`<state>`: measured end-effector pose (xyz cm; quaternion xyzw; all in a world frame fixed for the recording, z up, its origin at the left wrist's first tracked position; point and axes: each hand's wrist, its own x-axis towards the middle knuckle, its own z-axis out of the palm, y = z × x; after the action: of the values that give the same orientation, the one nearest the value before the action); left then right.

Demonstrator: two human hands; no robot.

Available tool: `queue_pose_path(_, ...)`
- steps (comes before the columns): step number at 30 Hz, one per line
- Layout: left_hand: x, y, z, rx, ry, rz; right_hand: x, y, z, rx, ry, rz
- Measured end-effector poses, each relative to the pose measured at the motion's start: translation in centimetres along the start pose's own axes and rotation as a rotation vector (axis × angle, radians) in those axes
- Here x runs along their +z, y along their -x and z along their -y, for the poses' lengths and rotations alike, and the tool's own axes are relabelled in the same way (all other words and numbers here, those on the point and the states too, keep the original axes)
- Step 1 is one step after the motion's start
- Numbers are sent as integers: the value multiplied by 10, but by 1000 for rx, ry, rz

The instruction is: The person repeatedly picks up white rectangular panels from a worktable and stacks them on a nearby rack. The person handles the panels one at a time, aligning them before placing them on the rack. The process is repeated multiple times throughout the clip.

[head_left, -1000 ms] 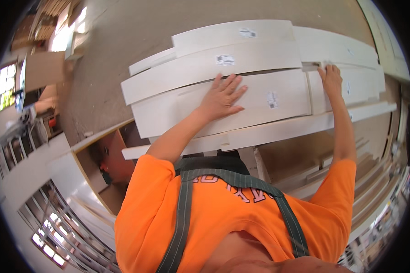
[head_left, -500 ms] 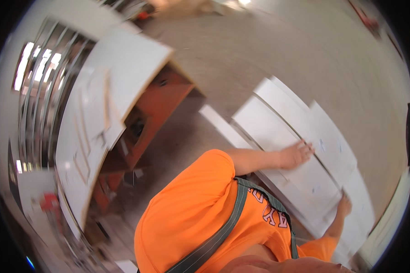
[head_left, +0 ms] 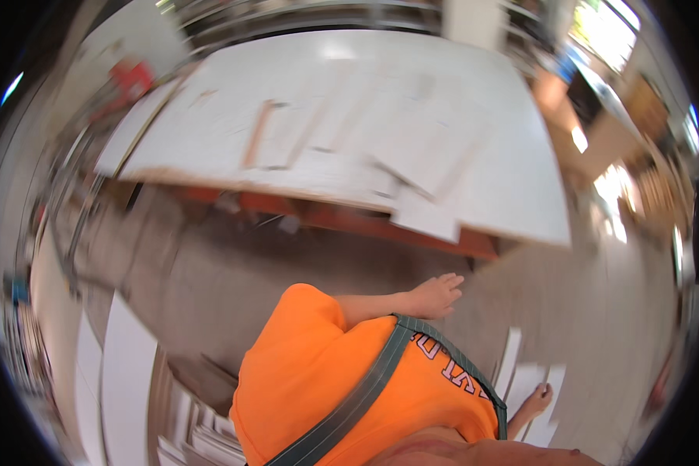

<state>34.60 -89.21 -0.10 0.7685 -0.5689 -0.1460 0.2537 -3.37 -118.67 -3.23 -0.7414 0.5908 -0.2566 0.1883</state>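
My left hand [head_left: 436,296] is held out in front of my body with its fingers stretched and nothing in it. It is above the floor, a little short of the near edge of a large white-topped worktable [head_left: 512,171]. Strips and flat pieces lie on the tabletop, among them a brown strip [head_left: 258,133] and a white sheet [head_left: 426,213] that juts over the near edge. Low on my right is my right hand [head_left: 537,399], seen in front of white panels [head_left: 526,379]. Its fingers are small and blurred, so their grip is unclear.
Long white boards [head_left: 128,373] stand at the lower left, near a stack of white pieces [head_left: 210,443]. A red object [head_left: 132,78] is beyond the table's left end. Cardboard boxes [head_left: 645,109] are at the far right. Reddish-brown panels [head_left: 349,220] show under the tabletop.
My view has swung left from the white panels to the worktable. Both hands have come away from the panels they were on, and the left is now out over the floor.
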Motion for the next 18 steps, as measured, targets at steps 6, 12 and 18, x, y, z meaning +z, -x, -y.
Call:
queue_pose_path(6, -93, 142, 95, -424, 80, -465, 154, 66, 352, -610, -539, 680)
queue_pose_path(12, -139, 304, 154, -990, 58, -883, 227, 219, 596, -1003, -504, 1197)
queue_pose_path(18, -248, 467, 276, -1157, -92, -1255, 317, 354, 729, -1191, -614, 1318)
